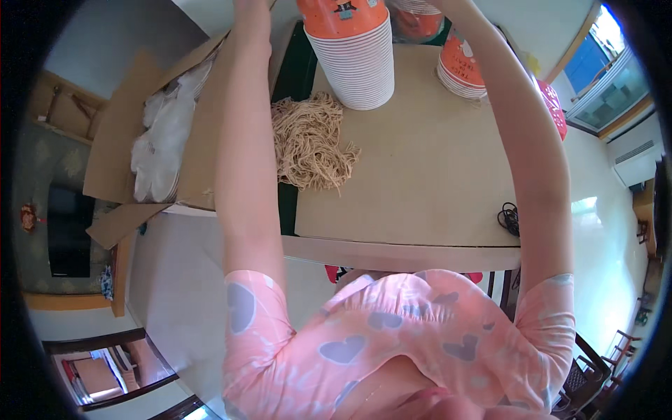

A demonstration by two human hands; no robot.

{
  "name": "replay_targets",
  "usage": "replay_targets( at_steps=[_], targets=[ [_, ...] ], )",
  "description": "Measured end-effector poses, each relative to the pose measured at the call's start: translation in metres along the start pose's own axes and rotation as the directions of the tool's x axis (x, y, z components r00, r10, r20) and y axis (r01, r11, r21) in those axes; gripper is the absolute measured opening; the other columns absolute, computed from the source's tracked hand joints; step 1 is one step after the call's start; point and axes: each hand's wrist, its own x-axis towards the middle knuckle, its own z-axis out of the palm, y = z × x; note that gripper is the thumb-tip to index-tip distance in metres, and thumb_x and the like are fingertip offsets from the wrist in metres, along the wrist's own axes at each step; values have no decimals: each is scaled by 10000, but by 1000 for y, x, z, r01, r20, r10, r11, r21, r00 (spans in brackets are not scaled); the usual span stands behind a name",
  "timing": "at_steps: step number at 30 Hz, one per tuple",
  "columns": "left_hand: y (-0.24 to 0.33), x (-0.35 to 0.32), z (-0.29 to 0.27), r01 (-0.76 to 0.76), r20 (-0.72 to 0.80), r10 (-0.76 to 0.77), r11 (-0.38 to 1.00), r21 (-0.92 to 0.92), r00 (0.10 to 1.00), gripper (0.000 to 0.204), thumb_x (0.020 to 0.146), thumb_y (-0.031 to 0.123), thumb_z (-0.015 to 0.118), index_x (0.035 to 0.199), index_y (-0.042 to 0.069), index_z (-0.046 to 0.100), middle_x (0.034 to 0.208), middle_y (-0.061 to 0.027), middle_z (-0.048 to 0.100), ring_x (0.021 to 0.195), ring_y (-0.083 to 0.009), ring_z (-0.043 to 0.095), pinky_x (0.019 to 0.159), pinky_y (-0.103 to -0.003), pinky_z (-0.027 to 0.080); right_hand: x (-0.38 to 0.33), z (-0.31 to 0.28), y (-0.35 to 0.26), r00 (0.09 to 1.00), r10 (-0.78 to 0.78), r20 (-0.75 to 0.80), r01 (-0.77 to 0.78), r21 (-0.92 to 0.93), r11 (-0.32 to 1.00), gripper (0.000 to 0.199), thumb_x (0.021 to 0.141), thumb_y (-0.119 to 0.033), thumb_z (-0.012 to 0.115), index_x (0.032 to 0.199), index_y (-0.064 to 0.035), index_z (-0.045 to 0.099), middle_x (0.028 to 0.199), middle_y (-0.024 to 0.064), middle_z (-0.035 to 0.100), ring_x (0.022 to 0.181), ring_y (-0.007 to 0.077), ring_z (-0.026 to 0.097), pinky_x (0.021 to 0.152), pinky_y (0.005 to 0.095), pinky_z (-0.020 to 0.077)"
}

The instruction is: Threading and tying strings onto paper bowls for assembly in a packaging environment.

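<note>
Both my arms reach forward over the table to the upper edge of the view. My left wrist (252, 5) is cut off there, so the fingers are out of sight. At the top, right of the middle, a little of my right hand (451, 5) shows near a clear plastic bag (425, 36) with orange paper cups. Between my arms stands a tall stack of orange paper cups (353, 63), white rims downward. A shorter stack of orange cups (460, 68) sits beside my right forearm. Next to my left forearm lies a tangled heap of beige cord (315, 143).
An open cardboard box (115, 150) stands left of the table, holding white items in clear plastic (164, 143). A black coiled cable (509, 218) lies at the table's right front. Cardboard (420, 175) covers the tabletop over dark green. A pink patterned thing (553, 108) is at the right edge.
</note>
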Motion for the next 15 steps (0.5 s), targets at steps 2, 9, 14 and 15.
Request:
replay_targets(
  at_steps=[2, 9, 14, 15],
  targets=[
    [-31, 9, -42, 156, -16, -157, 987, -47, 987, 662, 932, 536, 461, 1395, 65, 416, 1425, -165, 419, 1277, -269, 423, 1076, -432, 264, -14, 23, -9, 975, 191, 115, -203, 96, 975, 443, 840, -3, 541, 1279, -34, 489, 1119, 159, 611, 1060, 252, 581, 919, 341, 458],
    [-91, 68, -31, 398, 275, -331, 885, -242, 903, 666, 905, 620, 457, 1387, 160, 434, 1380, -127, 466, 1194, -240, 473, 1031, -478, 258, -35, 47, 53, 893, -10, 450, -102, 225, 969, 575, 824, 27, 553, 1371, -45, 392, 1193, 123, 582, 1093, 229, 560, 892, 315, 468],
    [-57, 155, -111, 214, 357, -5, 809, -547, 934, 660, 973, 558, 332, 1449, 102, 346, 1494, -61, 359, 1366, -256, 333, 1132, -459, 188, 33, 82, -38, 824, -17, 567, -426, 638, 642, 790, 774, 102, 522, 1487, -87, 242, 1389, 148, 466, 1216, 228, 504, 953, 318, 443],
    [-12, 87, 2, 348, 507, -6, 735, -583, 862, 660, 973, 558, 332, 1449, 102, 346, 1494, -61, 359, 1366, -256, 333, 1132, -459, 188, 32, 38, 39, 944, 78, 319, -180, 305, 935, 719, 802, 71, 529, 1465, -66, 289, 1364, 153, 494, 1195, 230, 521, 936, 313, 451]
  ],
)
